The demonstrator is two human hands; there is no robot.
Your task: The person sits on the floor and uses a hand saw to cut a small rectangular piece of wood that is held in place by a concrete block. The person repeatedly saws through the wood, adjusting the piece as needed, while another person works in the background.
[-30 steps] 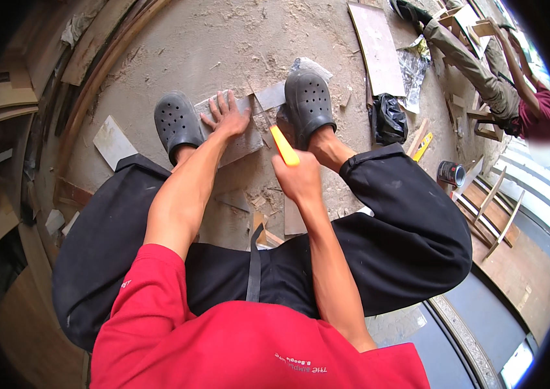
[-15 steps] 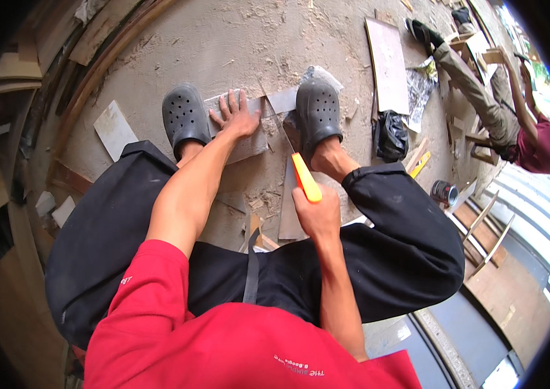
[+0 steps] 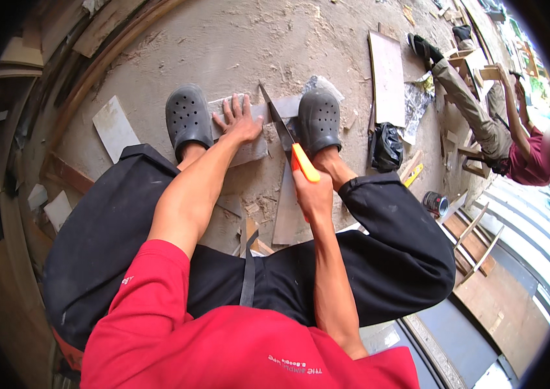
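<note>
My right hand (image 3: 314, 194) is wrapped round the orange and yellow handle of a handsaw (image 3: 276, 120). Its dark blade points away from me, tilted a little left, its tip past the far edge of a pale grey board (image 3: 248, 153). My left hand (image 3: 239, 120) lies flat on that board with fingers spread, just left of the blade. On either side stand my feet in grey clogs, the left clog (image 3: 188, 117) and the right clog (image 3: 320, 119). A pale strip (image 3: 283, 109) reaches from the board toward the right clog, partly behind the blade.
Wood offcuts (image 3: 288, 207) lie between my legs. A white panel piece (image 3: 114, 128) is on the left, near stacked planks (image 3: 97, 58). To the right are a long board (image 3: 388, 81), a black plastic bag (image 3: 388, 148) and a can (image 3: 435, 203). Another person (image 3: 492, 123) works at far right.
My right hand has pushed the saw forward, so its tip reaches farther out and more of the blade's side shows. My left hand stays pressed on the board.
</note>
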